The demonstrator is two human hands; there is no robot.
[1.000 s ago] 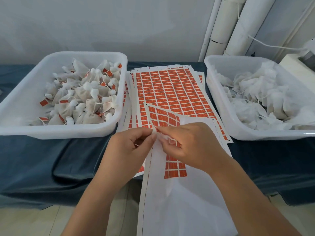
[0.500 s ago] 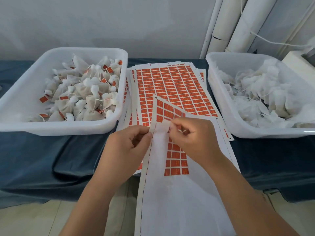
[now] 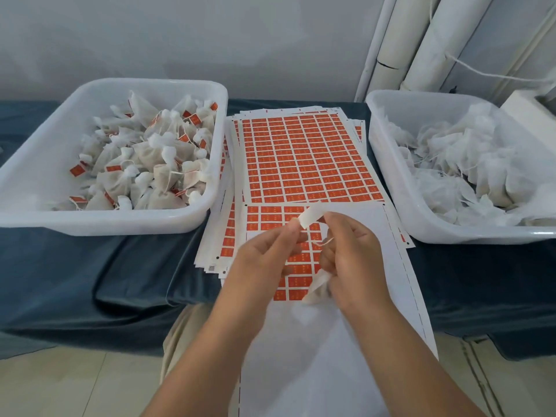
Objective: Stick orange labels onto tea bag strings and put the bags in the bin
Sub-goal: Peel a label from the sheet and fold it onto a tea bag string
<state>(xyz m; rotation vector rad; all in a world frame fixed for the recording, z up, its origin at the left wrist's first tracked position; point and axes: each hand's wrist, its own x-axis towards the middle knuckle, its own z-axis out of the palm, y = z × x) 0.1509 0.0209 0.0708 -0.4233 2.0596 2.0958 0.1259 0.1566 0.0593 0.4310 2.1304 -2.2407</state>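
Observation:
My left hand (image 3: 264, 260) pinches a peeled label (image 3: 311, 217) between thumb and fingertips, its white back facing me. My right hand (image 3: 352, 266) holds a white tea bag (image 3: 316, 288) in its curled lower fingers and pinches the bag's string (image 3: 326, 242) just below the label. Both hands hover over the partly used top sheet of orange labels (image 3: 301, 266). The left white bin (image 3: 192, 219) holds several bags with orange labels. The right white bin (image 3: 421, 233) holds several unlabelled bags.
A stack of full orange label sheets (image 3: 301, 158) lies between the two bins on a dark blue cloth (image 3: 90, 281). The sheet's bare white backing (image 3: 316, 356) hangs over the table's front edge. White pipes (image 3: 421, 40) stand against the back wall.
The lifted corner of the top sheet now lies flat. My left hand has come away with a peeled label, and the tea bag and its string now show in my right hand.

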